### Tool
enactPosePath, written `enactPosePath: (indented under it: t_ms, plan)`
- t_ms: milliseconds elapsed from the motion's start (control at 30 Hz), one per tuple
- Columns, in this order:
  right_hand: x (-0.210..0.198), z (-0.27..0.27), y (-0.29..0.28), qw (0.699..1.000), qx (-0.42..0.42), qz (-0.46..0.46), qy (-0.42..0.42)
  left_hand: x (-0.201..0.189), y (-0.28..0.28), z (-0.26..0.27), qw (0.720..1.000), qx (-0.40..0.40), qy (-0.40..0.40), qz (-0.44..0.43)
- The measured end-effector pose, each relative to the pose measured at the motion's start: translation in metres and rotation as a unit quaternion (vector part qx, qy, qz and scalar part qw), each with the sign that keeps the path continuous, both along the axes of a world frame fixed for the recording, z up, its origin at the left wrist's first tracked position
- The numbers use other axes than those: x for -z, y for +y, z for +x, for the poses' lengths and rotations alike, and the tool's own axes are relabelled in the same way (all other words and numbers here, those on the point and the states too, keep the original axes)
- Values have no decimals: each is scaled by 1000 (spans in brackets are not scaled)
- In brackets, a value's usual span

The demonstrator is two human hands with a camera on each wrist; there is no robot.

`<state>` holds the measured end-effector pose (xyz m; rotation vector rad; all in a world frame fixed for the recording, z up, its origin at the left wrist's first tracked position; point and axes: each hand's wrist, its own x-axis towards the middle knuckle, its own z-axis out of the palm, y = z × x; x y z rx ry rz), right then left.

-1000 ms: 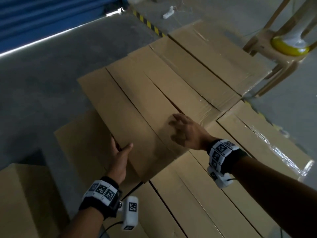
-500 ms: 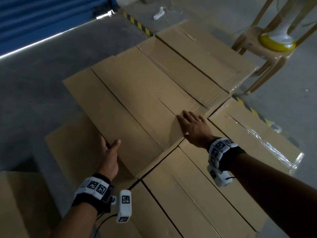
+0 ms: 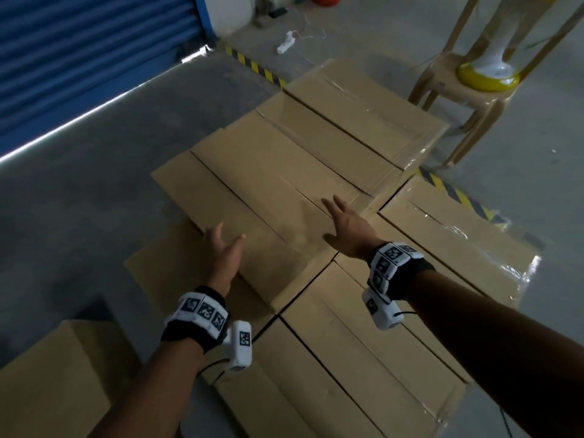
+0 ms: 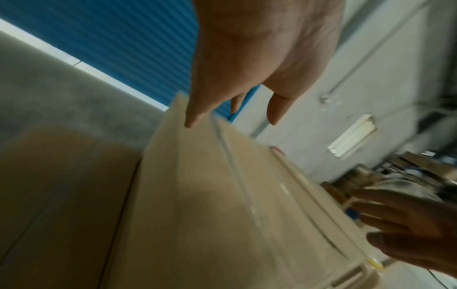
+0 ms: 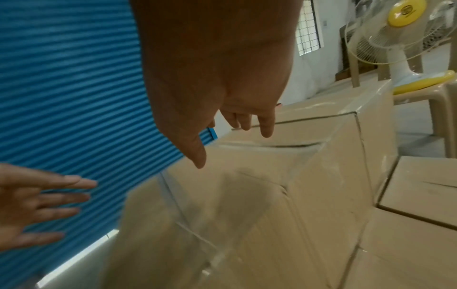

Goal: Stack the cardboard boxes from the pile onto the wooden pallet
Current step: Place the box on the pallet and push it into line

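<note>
At lower left of the head view, one cardboard box is cut off by the frame edge, standing apart on the concrete floor. Right of it, the left hand hovers with fingers straight and spread beside the near left edge of the top box, gripping nothing; contact with the cardboard cannot be judged, and the left wrist view is blurred. At centre, the top box lies flat on a lower layer of boxes, alongside two more raised boxes toward the upper right. All the boxes are sealed with clear tape, so their contents are hidden. The wooden pallet cannot be seen; whatever carries the stack is covered by cardboard. Right of centre, the right hand is open, fingers extended over the top box's near right end; the right wrist view shows its fingertips clear of the cardboard. At upper left, a blue roller shutter closes the background. At upper right, a plastic chair carries a fan, cut off in the head view above its yellow base.
</note>
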<state>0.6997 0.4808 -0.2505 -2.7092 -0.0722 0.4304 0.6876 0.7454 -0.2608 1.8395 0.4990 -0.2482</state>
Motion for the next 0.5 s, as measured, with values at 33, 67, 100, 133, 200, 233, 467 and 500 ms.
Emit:
enactPosePath:
  t_ms: [33,67,100,133,200,233,467,500]
  plan:
    - [-18,-10,3,1000,4,15,-19,-25,-5,-3,998,29,-38,32]
    - [-35,-19,5,999,9,31,-42,-52,-10,-8,993,57,-77,64]
    - [-55,-29,6,997,12,49,-66,-78,-15,-14,986,83,-115,91]
    - [-74,-40,7,994,14,67,-87,-104,-20,-23,977,103,-149,115]
    - [-115,-64,4,987,16,98,-126,-153,-33,-49,962,118,-194,151]
    - [-134,-79,2,983,16,112,-146,-175,-39,-68,957,118,-210,162]
    - [-249,-200,-23,925,-41,262,-271,-287,-76,-239,916,30,-311,251]
    - [-262,-220,-25,916,-61,282,-280,-297,-78,-263,910,12,-323,262]
